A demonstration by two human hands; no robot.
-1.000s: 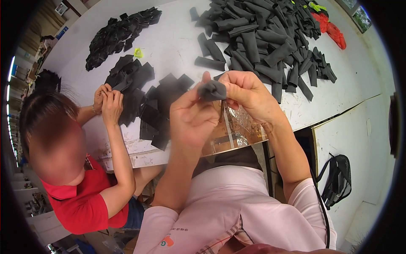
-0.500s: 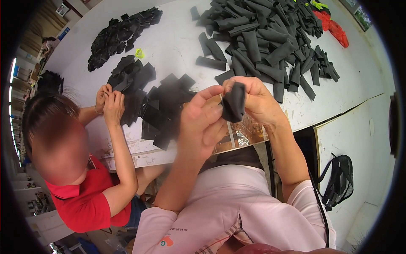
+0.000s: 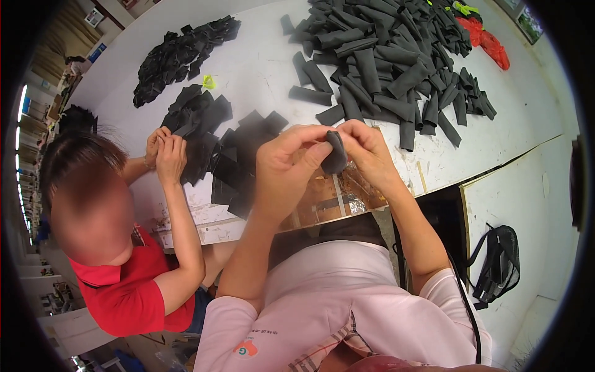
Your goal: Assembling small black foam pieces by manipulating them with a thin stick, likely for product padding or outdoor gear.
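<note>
Between my two hands, above the table's near edge, is a black fabric tube point(image 3: 335, 154), short and soft with a rounded lower end. My left hand point(image 3: 290, 164) grips its left side, thumb lying on the cloth and fingers curled behind. My right hand point(image 3: 367, 149) pinches its upper right edge with closed fingertips. Flat black fabric pieces point(image 3: 251, 146) lie just beyond my left hand. A big heap of rolled dark grey fabric tubes point(image 3: 396, 68) spreads past my right hand.
On the left a co-worker in a red shirt point(image 3: 133, 297) handles black pieces point(image 3: 192, 118). Another black pile point(image 3: 180, 56) lies at the far left of the white table point(image 3: 260, 56). A red plastic bag point(image 3: 489, 46) sits far right. A black mesh bag point(image 3: 498, 263) is at the right.
My left hand has closed in on the fabric tube; its thumb and fingers now grip it. The tube has tilted and sits slightly further left. My right fingers have shifted along its edge.
</note>
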